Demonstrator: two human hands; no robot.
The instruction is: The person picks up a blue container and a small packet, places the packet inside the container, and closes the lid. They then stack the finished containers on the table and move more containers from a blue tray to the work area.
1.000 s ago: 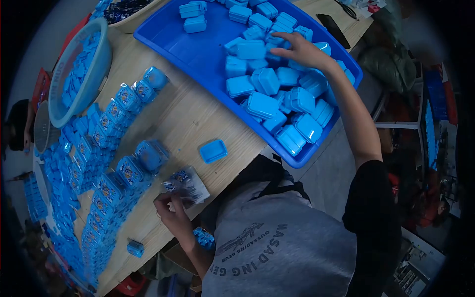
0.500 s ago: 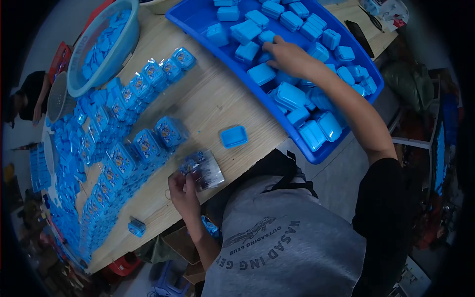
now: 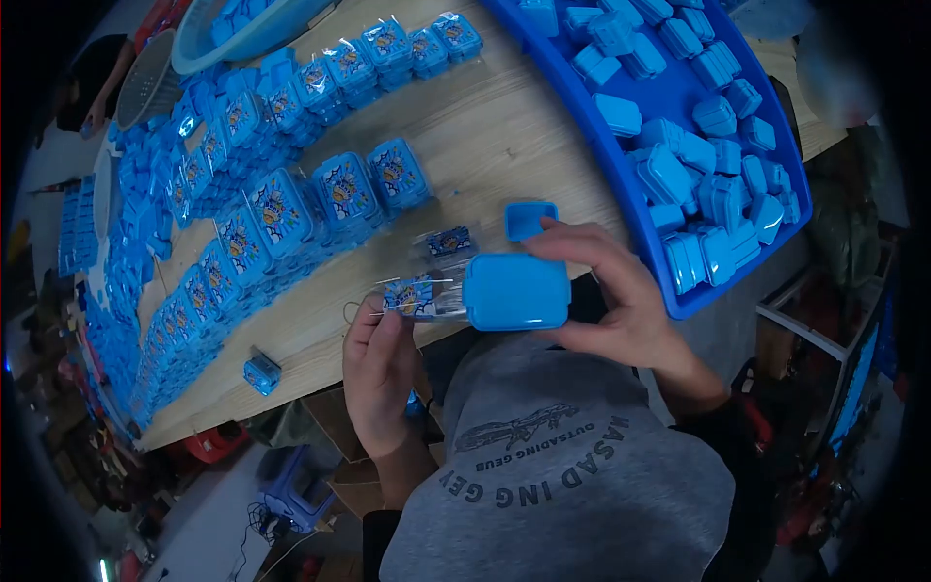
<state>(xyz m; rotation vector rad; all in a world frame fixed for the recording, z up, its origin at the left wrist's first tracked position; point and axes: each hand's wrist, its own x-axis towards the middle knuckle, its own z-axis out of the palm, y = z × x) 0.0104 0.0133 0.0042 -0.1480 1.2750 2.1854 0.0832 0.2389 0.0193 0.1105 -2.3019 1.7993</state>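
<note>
My right hand (image 3: 626, 306) grips a small blue lidded plastic box (image 3: 517, 293) between thumb and fingers, one on each side. Pinched in my left hand (image 3: 380, 398) is a clear plastic bag (image 3: 409, 297) with a colourful cartoon print, its transparent end reaching to the left side of the box. Behind the box, an open blue container (image 3: 529, 219) lies on the table. Another dark printed piece in clear plastic (image 3: 448, 241) lies just beyond my left fingers.
A big blue tub (image 3: 621, 184) of loose blue boxes stands at the right. Stacked rows of bagged printed boxes (image 3: 346, 189) line the left of the wooden table (image 3: 485, 145). One small wrapped box (image 3: 261, 371) lies near the front edge. A light-blue basin (image 3: 199, 48) stands farther back.
My right hand has come out of the tub with a blue box and brought it beside my left hand. The view has shifted too.
</note>
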